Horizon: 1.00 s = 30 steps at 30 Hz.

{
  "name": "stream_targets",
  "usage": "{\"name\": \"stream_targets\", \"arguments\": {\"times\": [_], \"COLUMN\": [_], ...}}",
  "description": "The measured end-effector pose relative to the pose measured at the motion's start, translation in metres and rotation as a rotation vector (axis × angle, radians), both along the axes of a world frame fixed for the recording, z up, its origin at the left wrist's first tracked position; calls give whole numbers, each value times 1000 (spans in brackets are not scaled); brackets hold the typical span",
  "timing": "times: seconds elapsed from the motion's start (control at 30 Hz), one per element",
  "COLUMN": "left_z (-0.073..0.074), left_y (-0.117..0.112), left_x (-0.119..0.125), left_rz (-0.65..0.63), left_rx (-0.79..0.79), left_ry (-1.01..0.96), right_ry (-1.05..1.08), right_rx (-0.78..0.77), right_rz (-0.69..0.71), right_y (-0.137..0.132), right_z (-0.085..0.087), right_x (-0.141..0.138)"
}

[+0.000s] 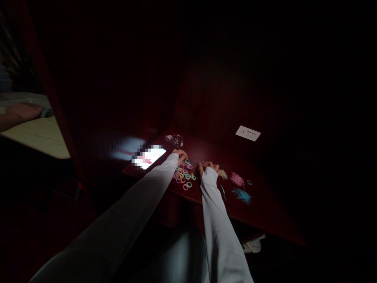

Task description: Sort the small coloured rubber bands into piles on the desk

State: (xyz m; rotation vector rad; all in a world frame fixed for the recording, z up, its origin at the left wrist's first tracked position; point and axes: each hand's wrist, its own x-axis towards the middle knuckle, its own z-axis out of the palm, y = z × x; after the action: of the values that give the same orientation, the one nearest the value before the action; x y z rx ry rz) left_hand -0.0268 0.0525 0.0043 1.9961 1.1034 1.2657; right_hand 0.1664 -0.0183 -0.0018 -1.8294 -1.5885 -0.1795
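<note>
My left hand [180,154] is at the far edge of a pile of pastel hair ties [183,175], its fingers bent together. What they hold is too small and dark to make out. To its right, my right hand [209,166] rests low over the dark red table [188,193], fingers curled and thumb side toward the left. Anything in its grip is hidden. Close beside that hand lie a small heap of yellowish elastic bands [224,175] and a thin green strip [223,192]. Pink elastic bands [237,179] and blue elastic bands [242,196] form heaps farther right.
A lit phone [153,157] lies left of the hair ties. Clear round containers [177,139] stand at the back. One pale ring [249,182] sits at the right. A socket plate [247,133] is on the wall. Beyond the left partition, another person's hand [25,111] rests on a pale table [38,137].
</note>
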Motion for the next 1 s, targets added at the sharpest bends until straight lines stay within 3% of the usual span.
{"name": "stream_targets", "arguments": {"times": [0.13, 0.3, 0.5, 0.6, 0.73, 1.0], "left_z": [1, 0, -5, -6, -7, -6], "left_y": [1, 2, 3, 4, 5, 0], "left_x": [1, 5, 6, 6, 5, 2], "left_rz": [4, 37, 28, -22, 3, -20], "left_rx": [3, -17, -86, -138, -150, -208], "left_ry": [-21, -29, -84, -143, -164, -139], "right_ry": [29, -47, -144, -154, -147, -183], "right_rx": [76, -8, -65, -81, -67, -34], "right_rz": [-37, 233, 349, 325, 260, 287], "right_y": [4, 1, 2, 4, 8, 12], "right_z": [0, 5, 6, 6, 5, 0], "right_x": [1, -11, -22, -25, -27, -26]}}
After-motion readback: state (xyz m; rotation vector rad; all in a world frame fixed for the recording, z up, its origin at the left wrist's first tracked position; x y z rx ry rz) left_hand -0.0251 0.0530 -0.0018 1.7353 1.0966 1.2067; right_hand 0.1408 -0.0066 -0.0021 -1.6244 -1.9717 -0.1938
